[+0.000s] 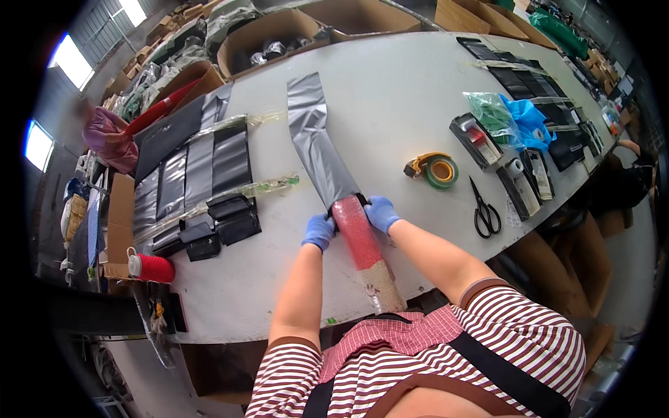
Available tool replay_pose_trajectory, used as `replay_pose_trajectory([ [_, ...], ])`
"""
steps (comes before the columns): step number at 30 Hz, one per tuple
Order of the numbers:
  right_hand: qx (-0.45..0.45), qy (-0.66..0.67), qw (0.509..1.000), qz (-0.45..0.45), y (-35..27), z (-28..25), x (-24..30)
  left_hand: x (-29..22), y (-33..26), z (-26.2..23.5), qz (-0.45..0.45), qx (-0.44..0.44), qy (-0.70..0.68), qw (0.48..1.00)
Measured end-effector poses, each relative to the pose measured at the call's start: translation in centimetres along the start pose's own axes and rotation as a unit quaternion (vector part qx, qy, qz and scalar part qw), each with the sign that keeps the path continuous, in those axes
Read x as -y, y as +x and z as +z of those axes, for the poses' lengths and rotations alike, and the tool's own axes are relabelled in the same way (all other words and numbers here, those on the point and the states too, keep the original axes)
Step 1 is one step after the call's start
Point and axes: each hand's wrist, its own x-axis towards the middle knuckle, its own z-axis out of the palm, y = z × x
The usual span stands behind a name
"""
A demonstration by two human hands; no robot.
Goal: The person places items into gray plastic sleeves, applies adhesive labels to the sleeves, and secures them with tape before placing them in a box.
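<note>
A long grey plastic bag (315,139) stretches away from me along the white table. Its near mouth lies around the far end of a long roll (357,233), red at the far part and beige near my body, wrapped in see-through plastic. My left hand (319,231), in a blue glove, is closed on the left edge of the bag's mouth. On the opposite edge, my right hand (381,213), gloved alike, is closed too. How far the roll reaches inside the bag is hidden.
Right of my hands are a tape dispenser (418,164), black scissors (486,210) and an open black box (477,141). Stacked grey and black bags (198,167) lie left, near a red string spool (153,268). Cardboard boxes (272,43) line the far edge. A person (111,143) is at far left.
</note>
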Motion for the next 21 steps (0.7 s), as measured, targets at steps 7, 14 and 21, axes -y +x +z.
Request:
replay_pose_trajectory([
  [7,0.187,0.039,0.95,-0.246,-20.0,0.9,-8.8,5.0,-19.5,3.7,0.133,0.368,0.32,0.863],
  [14,0.141,-0.075,0.939,-0.304,-13.2,-4.4,-5.4,-1.7,-12.5,3.0,0.023,0.266,0.092,0.959],
  [21,0.173,0.234,0.956,0.026,-10.4,-7.6,-5.8,-4.9,-9.2,4.1,-0.039,0.15,0.004,0.988],
])
